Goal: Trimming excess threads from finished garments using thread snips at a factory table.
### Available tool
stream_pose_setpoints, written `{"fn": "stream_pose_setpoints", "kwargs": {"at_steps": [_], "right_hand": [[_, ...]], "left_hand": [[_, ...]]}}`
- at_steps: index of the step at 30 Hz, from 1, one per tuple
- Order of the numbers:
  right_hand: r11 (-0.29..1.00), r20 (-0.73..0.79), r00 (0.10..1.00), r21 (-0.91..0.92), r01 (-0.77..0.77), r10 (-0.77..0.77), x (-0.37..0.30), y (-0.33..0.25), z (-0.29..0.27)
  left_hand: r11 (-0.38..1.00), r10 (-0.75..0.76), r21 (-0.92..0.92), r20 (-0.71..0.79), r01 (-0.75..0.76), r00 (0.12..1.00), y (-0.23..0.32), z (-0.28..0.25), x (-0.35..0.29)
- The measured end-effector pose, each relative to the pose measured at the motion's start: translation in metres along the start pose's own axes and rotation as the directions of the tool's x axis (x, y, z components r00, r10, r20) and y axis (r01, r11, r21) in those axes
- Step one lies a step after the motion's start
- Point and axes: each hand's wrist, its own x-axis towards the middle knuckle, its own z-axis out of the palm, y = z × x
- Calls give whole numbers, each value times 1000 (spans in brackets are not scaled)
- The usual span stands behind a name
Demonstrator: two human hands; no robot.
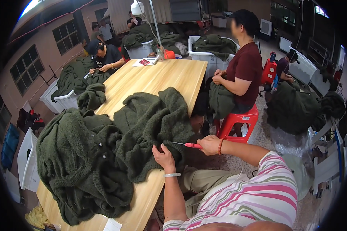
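A dark green knitted sweater lies bunched on the wooden table in front of me. My left hand is at its near edge, fingertips closed on the knit. My right hand grips a red-handled tool with a thin metal shaft. The shaft points left and its tip meets the sweater just right of my left hand; what sort of tool it is I cannot make out. Beside that sweater, on the left, rises a large pile of green knitted cardigans with a few buttons showing.
The wooden table stretches away from me. One person in dark red sits on a red stool at the right; another works at the far left. White bins of green garments stand around. A lamp hangs above.
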Motion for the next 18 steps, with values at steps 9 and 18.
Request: {"fn": "stream_pose_setpoints", "kwargs": {"at_steps": [9, 18], "right_hand": [[999, -4, 999, -21, 42, -42, 14, -9, 7], [998, 2, 999, 49, 39, -39, 11, -13, 15]], "left_hand": [[997, 63, 39, 41, -65, 997, 5, -2, 1], [991, 78, 106, 83, -86, 994, 12, -9, -1]]}}
